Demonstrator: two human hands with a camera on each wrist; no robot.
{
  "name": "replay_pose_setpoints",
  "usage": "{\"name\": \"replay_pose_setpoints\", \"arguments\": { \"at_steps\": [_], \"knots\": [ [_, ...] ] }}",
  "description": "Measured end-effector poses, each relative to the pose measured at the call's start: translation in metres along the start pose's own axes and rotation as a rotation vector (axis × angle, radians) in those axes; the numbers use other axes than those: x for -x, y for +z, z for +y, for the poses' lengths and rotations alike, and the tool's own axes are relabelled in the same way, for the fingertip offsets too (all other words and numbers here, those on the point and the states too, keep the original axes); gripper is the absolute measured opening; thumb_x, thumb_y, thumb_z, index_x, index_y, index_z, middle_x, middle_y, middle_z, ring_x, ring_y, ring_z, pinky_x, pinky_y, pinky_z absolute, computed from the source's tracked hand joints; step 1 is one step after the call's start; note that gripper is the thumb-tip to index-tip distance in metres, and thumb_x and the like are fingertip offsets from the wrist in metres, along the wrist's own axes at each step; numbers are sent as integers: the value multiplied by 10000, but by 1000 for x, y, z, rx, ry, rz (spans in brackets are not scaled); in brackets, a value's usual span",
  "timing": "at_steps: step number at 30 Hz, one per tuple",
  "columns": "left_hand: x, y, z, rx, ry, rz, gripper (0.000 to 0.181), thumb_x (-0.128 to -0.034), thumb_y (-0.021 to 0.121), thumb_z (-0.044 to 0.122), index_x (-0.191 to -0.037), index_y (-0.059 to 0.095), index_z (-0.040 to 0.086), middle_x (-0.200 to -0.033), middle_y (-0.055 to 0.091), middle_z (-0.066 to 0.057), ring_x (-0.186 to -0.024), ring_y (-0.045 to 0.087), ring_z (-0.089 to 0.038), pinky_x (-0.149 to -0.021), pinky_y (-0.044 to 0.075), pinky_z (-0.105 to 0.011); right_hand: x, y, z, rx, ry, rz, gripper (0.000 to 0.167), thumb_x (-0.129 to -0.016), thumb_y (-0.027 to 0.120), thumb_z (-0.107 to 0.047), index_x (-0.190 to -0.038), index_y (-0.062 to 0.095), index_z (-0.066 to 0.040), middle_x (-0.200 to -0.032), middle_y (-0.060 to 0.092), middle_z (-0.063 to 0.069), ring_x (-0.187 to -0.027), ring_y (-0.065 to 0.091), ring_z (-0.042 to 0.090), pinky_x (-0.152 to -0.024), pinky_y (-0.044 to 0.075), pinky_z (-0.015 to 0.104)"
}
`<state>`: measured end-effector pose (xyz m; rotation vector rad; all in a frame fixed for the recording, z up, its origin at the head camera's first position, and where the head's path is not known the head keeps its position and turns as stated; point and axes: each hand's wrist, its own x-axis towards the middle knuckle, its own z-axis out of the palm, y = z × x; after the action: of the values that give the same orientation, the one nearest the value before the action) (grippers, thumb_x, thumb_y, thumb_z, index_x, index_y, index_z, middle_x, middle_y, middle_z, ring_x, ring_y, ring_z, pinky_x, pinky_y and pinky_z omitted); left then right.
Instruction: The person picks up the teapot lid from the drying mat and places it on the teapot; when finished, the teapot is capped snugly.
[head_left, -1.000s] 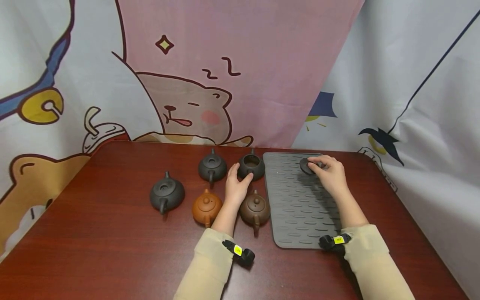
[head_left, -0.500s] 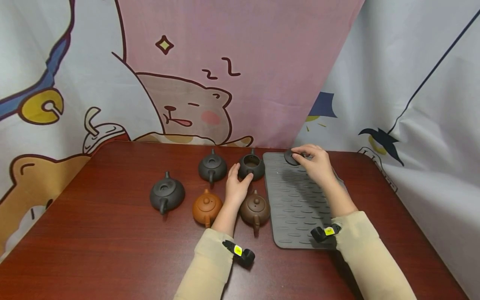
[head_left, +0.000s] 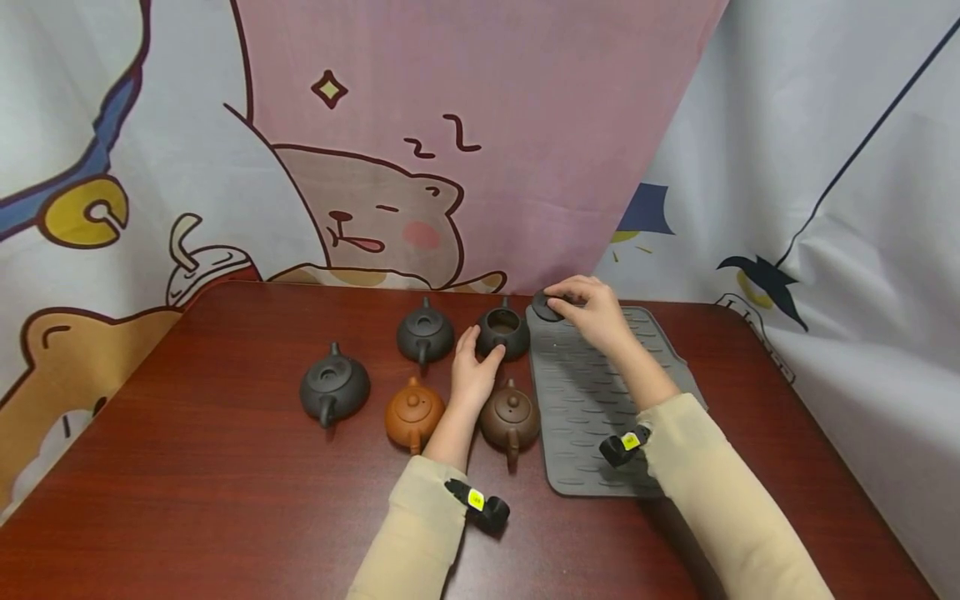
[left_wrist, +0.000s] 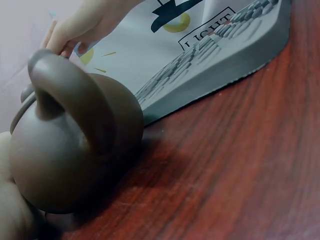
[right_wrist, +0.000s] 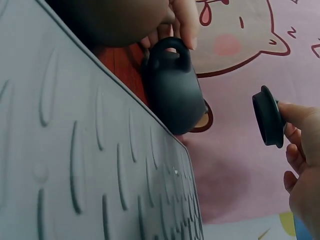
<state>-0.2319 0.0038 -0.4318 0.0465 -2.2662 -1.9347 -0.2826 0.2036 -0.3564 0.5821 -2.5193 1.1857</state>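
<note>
My right hand [head_left: 596, 318] pinches a dark round teapot lid [head_left: 547, 308] above the far left corner of the grey mat. Seen in the right wrist view, the lid [right_wrist: 268, 117] is tilted, its rimmed underside facing the teapot. To its left stands the lidless black teapot [head_left: 516, 342], upright with its mouth uncovered. My left hand [head_left: 472, 375] holds this pot at its left and near sides, thumb near the handle. Close to the left wrist is a brown lidded teapot [head_left: 510, 418], which fills much of the left wrist view.
An orange teapot [head_left: 414, 414] sits left of my left forearm. Two dark lidded teapots [head_left: 424, 335] stand farther left, one at the back. A grey ridged drying mat [head_left: 585, 433] lies right of the pots. Behind the table [head_left: 225, 467] hangs a printed curtain [head_left: 555, 167].
My right hand has carried the lid leftward over the mat, closer to the lidless teapot. My left hand keeps its place on that pot.
</note>
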Motion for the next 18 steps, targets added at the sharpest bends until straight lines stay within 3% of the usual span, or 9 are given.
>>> {"name": "replay_pose_setpoints", "arguments": {
  "at_steps": [11,18],
  "knots": [
    [-1,0,2,11,-1,-8,593,-941,606,182,-1444,369,-24,-1504,287,-203,-1369,290,-307,-1067,294,-451,-17,25,-1,-38,-4,-110,178,-905,678,-171,-1058,737,-102,-1017,649,13,-805,423,199,-693,370,365],
    [0,0,1,1,5,-6,596,-939,606,186,-1441,370,-33,-1498,296,-206,-1362,300,-320,-1065,294,-457,-24,42,0,-55,-10,-146,169,-892,691,-141,-1047,744,-102,-1017,658,17,-861,476,200,-758,410,367]
  ]
}}
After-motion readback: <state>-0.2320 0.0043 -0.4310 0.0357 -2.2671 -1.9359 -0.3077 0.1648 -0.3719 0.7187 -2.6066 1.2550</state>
